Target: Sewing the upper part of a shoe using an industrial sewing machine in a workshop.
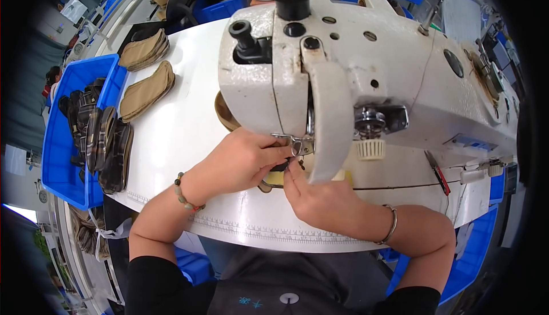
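A person is bending over a white machine [400,80], both hands meeting at its metal foot [301,146]. The left hand [243,160] is bringing thumb and forefinger together beside the foot; the right hand [323,200] is curling, its fingertips reaching up from just below. What either is pinching is hiding behind the fingers, so whether they are gripping it cannot be told. The dark piece [280,167] is lying among the fingers, near the foot.

Good handling here is probably depending on small, steady fingertip moves, with the needle standing idle while fingers are sitting so close. Resting both wrists low and keeping the piece flat would likely be helping, as the white guard is partly blocking the view.

By count, one machine is dominating the table [194,137]. Two tan stacks [144,50] are resting at the far left, their layers too tight for counting, and one more tan piece [224,112] is peeking from behind the machine's head. One pair of red-handled snips [438,173] is lying to the right. One blue bin [54,155] at left is holding several dark plaid pieces [94,126], overlapping too much for an exact tally. One beaded bracelet [181,193] and one bangle [393,223] are circling the wrists.
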`<state>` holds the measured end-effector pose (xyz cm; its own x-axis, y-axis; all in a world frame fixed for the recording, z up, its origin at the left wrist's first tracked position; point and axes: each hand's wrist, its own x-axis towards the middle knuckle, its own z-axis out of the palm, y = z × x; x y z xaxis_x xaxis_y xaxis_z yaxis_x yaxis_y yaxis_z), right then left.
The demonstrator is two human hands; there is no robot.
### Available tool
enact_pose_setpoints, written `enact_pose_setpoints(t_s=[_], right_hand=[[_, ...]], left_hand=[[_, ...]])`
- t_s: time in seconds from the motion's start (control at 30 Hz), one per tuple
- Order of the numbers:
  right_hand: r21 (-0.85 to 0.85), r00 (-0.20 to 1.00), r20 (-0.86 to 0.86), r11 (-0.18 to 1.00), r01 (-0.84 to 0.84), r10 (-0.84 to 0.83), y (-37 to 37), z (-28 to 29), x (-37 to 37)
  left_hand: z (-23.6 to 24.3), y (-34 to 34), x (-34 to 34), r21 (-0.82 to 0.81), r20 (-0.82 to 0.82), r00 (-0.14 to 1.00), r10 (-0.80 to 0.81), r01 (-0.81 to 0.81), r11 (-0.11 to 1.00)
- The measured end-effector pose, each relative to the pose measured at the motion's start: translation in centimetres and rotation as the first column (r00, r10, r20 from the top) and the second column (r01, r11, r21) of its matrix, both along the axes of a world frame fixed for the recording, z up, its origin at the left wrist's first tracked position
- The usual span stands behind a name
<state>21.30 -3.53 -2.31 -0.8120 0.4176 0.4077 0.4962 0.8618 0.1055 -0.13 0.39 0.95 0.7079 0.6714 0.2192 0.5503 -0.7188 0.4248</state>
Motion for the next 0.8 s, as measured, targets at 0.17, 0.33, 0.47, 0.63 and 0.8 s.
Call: enact_pose_setpoints(t_s=[0.17,0.33,0.47,0.63,0.8], right_hand=[[0.028,0.998,-0.064,0.999,-0.027,0.029,0.1,-0.8,0.0],[0.01,0.999,-0.041,1.0,-0.021,0.022,0.1,-0.3,-0.1],[-0.037,1.0,-0.019,0.999,0.001,-0.001,-0.2,-0.6,-0.2],[0.023,0.999,-0.036,0.999,0.031,-0.03,0.3,-1.0,-0.2],[-0.037,0.992,0.007,0.992,0.124,-0.124,0.2,-1.3,0.0]], left_hand=[[-0.5,-0.4,0.0,0.081,-0.117,0.993,-0.008,0.017,0.997],[-0.6,-0.5,-0.1,0.087,-0.168,0.986,-0.007,0.022,0.996],[-0.6,-0.5,0.0,0.124,-0.156,0.988,0.001,0.019,0.992],[-0.4,-0.4,0.4,0.111,-0.149,0.988,0.035,-0.018,0.994],[-0.4,-0.4,1.0,0.123,-0.135,0.984,0.117,-0.1,0.987]])
